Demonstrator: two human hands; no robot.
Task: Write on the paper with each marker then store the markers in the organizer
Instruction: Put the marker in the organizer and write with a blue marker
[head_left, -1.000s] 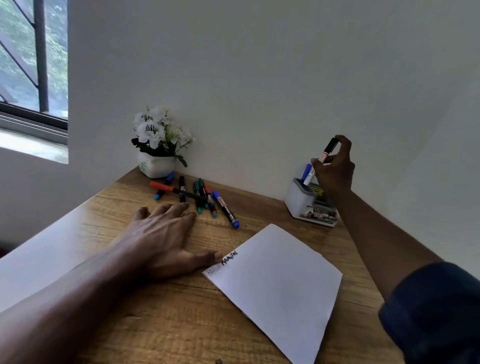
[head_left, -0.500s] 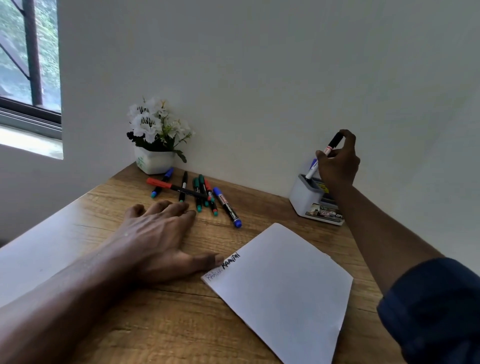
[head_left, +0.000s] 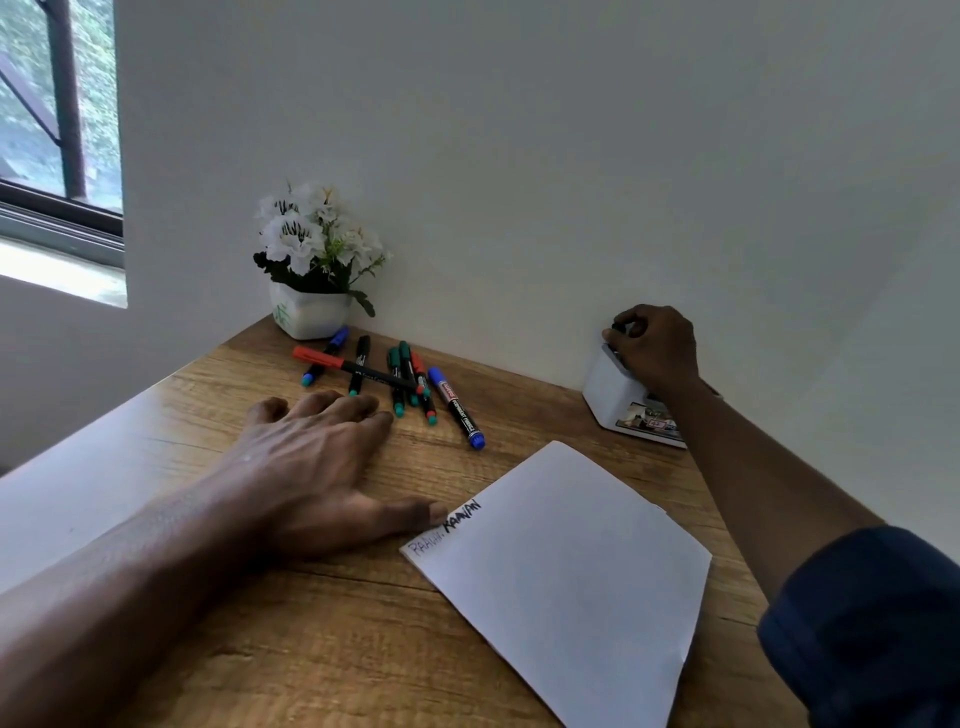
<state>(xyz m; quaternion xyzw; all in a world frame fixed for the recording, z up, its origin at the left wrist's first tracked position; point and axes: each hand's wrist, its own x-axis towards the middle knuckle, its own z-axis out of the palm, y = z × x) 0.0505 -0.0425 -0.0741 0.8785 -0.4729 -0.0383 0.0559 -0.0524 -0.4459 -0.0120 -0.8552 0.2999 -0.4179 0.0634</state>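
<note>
A window (head_left: 57, 156) shows at the far left. My left hand (head_left: 311, 467) lies palm down on the light brown wooden worktop (head_left: 311, 649), fingers straight and spread, holding nothing. Its thumb tip touches the left edge of the sheet of white paper (head_left: 571, 571). In the back left corner stands a white ceramic pot of white flowers (head_left: 311, 312). Just in front of it lies a loose heap of felt markers (head_left: 400, 379) with blue, black, green and red caps, some crossing one another, my fingertips near them. The paper lies askew toward the front right, with two handwritten words at its left corner, one faint, one bold black. At the back right edge, against the wall, sits the small white plastic organizer (head_left: 610, 389). My right hand (head_left: 657, 348) is over its top, fingers curled, thumb and forefinger pinching the top of a black-capped marker (head_left: 618, 328), whose body is hidden from view.
</note>
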